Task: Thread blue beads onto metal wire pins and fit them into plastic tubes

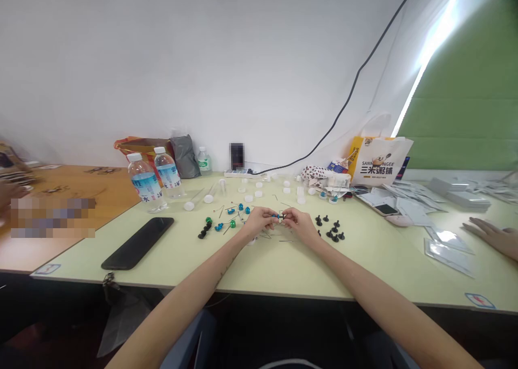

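Above the middle of the pale yellow table (251,274), my left hand (261,220) pinches a small blue part (275,216). My right hand (301,224), its fingers closed, grips a small black part (283,216) that meets the blue one between my fingertips. Left of my hands lie blue parts (219,227), green parts (232,224) and a row of black pieces (204,230). Several small black pieces (335,230) stand to the right. Thin metal rods (287,241) lie under and around my hands.
A black phone (138,243) and two water bottles (146,184) are at the left. White caps (248,198) and clear tubes sit behind my hands. A paper bag (378,161), flat packets (449,253) and another person's hand (491,236) are at the right.
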`<state>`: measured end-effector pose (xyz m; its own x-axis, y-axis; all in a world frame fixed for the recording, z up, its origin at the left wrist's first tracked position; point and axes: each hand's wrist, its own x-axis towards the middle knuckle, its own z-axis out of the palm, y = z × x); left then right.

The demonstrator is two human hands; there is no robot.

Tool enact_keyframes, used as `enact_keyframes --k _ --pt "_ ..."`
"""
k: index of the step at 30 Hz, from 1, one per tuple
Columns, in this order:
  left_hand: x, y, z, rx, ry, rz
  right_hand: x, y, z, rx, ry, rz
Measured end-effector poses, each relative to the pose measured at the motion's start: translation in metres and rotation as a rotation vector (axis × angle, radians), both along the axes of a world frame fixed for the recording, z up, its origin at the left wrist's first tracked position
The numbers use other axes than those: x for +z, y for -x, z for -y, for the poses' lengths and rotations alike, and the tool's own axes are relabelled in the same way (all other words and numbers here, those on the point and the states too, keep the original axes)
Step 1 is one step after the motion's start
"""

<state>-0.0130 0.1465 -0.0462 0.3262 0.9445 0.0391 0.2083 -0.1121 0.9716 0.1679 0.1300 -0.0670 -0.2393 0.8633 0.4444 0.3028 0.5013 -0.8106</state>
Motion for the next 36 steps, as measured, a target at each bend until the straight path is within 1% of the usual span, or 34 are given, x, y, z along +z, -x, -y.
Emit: enact_keyframes --k 10,14,28,33,36 --pt "-0.008 0.001 -0.005 -0.035 -0.026 0.036 -0.003 -0.002 -0.002 0.004 0.012 -0.017" --pt "-0.007 0.0 -0.004 -0.034 -0.021 0.045 -0.003 -0.002 -0.002 0.008 0.004 -0.014" --pt "0.002 -0.001 0.005 -0.02 -0.02 0.057 -0.002 -0.001 0.001 -0.009 0.004 0.009" --pt "-0.002 -0.001 0.001 -0.037 -0.008 0.064 -0.002 -0.002 0.0 -0.02 0.024 0.008" --pt "-0.005 0.0 -0.001 -0.053 -0.035 0.083 -0.001 -0.002 0.0 -0.017 0.023 0.011"
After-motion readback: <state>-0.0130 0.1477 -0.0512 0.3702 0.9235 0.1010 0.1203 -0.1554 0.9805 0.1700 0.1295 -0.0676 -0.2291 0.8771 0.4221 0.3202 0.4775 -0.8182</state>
